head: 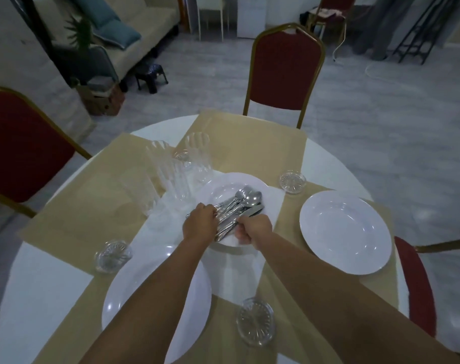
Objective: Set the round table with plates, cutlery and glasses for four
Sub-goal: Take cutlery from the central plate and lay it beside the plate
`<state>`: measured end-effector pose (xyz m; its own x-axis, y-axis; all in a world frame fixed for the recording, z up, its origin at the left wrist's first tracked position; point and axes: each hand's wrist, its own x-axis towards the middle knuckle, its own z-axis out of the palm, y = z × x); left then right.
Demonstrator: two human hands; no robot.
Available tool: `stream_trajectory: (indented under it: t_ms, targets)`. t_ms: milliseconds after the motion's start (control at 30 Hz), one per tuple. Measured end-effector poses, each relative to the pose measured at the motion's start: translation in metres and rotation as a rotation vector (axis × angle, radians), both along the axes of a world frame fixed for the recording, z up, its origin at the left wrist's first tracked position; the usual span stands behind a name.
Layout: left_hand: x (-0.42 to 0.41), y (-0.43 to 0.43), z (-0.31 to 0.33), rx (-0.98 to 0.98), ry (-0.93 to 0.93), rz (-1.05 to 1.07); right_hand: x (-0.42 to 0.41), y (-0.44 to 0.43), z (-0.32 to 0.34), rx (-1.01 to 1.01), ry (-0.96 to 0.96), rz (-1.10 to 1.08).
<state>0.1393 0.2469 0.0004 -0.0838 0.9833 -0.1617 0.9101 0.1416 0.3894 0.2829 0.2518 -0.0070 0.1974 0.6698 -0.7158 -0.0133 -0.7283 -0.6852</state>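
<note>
Left hand [200, 223] curls its fingers round the handles of the cutlery [239, 206] heaped in the centre plate [223, 189] of the round table [39, 298]. Right hand [255, 228] grips a knife from the same heap at that plate's 5 o'clock rim. Right plate [345, 229] lies bare at 3 o'clock, near plate [123, 292] at 7 o'clock. Tall glasses [171, 177] stand grouped at 10 o'clock, holding nothing.

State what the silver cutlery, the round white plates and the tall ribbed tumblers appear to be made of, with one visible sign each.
Shiny silver cutlery pile: polished metal, likely stainless steel; mirror highlights on spoon bowls.
Round white plate: glossy ceramic, possibly plastic; sharp light glints.
Tall clear ribbed tumblers: glass or clear plastic; see-through fluted walls.
</note>
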Motion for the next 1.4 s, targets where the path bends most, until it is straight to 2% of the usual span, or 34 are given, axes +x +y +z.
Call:
stream_trajectory:
  t_ms: [200,400,500,667,933,1033,1233,1400]
  targets:
    - [-0.012,0.005,-0.003,0.002,-0.035,0.004,-0.007,0.003,0.008,-0.024,-0.057,-0.021]
    - [0.001,0.006,0.0,0.13,0.106,-0.132,-0.005,-0.001,0.013,-0.014,-0.12,0.009]
    - [0.017,0.009,0.0,0.112,0.123,-0.167,-0.003,-0.004,0.01,0.029,-0.223,0.085]
    - [0.028,0.011,-0.003,0.047,0.187,-0.152,0.004,-0.009,0.017,0.081,-0.354,0.187]
    - [0.028,0.015,-0.009,0.004,0.081,-0.014,0.013,-0.013,0.015,0.091,-0.547,0.386]
    - [0.028,0.02,-0.011,-0.027,0.072,0.008,0.016,-0.014,0.011,0.072,-0.432,0.444]
    - [0.027,0.025,-0.011,-0.093,0.047,-0.018,0.021,-0.015,0.011,0.037,0.025,0.019]
    - [0.024,0.025,-0.011,-0.167,0.02,-0.02,0.023,-0.019,0.015,0.012,0.178,-0.054]
